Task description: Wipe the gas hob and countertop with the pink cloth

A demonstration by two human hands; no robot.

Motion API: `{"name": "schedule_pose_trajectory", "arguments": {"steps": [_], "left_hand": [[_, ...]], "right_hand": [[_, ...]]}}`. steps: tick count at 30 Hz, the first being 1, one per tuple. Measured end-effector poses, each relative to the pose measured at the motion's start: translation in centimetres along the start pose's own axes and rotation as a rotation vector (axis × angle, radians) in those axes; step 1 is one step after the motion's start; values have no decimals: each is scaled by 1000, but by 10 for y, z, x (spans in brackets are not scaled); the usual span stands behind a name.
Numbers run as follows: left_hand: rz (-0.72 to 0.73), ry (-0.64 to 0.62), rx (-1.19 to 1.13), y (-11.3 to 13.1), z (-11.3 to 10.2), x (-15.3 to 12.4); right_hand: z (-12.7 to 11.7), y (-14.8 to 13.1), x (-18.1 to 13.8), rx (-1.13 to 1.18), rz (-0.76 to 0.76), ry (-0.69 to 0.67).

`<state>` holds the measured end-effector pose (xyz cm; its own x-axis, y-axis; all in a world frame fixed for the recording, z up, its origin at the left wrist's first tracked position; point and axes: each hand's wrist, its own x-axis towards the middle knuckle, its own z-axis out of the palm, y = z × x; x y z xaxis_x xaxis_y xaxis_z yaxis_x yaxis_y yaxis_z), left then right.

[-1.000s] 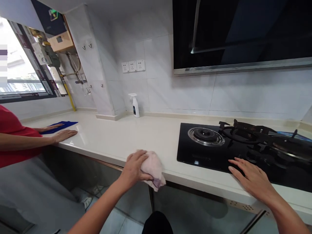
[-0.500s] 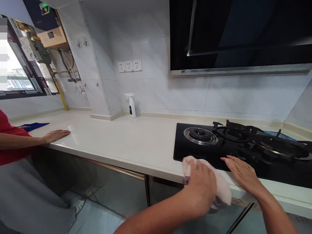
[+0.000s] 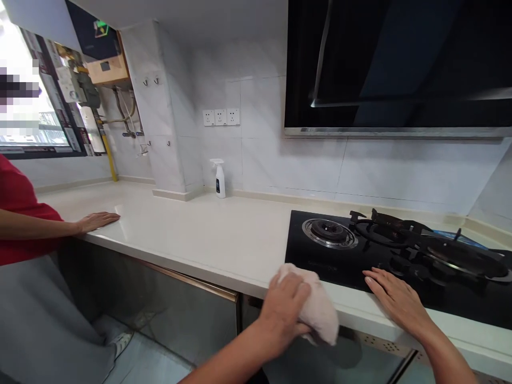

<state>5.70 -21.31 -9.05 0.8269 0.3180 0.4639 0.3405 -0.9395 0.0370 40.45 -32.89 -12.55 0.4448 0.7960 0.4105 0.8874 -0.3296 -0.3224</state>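
My left hand [image 3: 285, 309] is closed on a pale pink cloth [image 3: 316, 309] and presses it against the front edge of the cream countertop [image 3: 224, 240], just left of the black glass gas hob [image 3: 360, 261]. My right hand [image 3: 394, 301] lies open and flat, fingers spread, on the hob's front edge and the counter beside it. It holds nothing. The cloth hangs a little over the counter's edge.
Another person in a red top stands at the far left, one hand [image 3: 96, 220] flat on the counter. A white spray bottle [image 3: 219, 178] stands by the tiled wall. Burner grates [image 3: 404, 229] sit on the hob under a black range hood [image 3: 400, 64]. Wall sockets [image 3: 221, 117] are above the bottle.
My left hand slid the cloth right along the counter's front edge, then back a little to the left. My right hand stayed flat. The other person's blue cloth left the view.
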Motion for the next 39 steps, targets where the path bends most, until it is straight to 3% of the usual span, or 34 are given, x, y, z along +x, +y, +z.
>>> {"name": "schedule_pose_trajectory", "arguments": {"steps": [5, 9, 15, 23, 27, 33, 39], "left_hand": [[-315, 116, 116, -72, -32, -62], [-364, 117, 154, -82, -45, -65], [-351, 168, 59, -39, -22, -26], [-97, 26, -4, 56, 19, 38], [49, -22, 9, 72, 21, 56], [164, 12, -30, 38, 6, 40], [-11, 16, -37, -39, -16, -18]], "right_hand": [[5, 3, -2, 12, -8, -2], [2, -4, -5, -15, 6, -18], [-6, -17, -8, -79, 2, -28], [-2, -7, -3, -94, -8, -8], [-1, -1, -1, -78, -25, 8], [-2, 2, -3, -83, -34, 0], [-4, 2, -6, -85, -31, -44]]}}
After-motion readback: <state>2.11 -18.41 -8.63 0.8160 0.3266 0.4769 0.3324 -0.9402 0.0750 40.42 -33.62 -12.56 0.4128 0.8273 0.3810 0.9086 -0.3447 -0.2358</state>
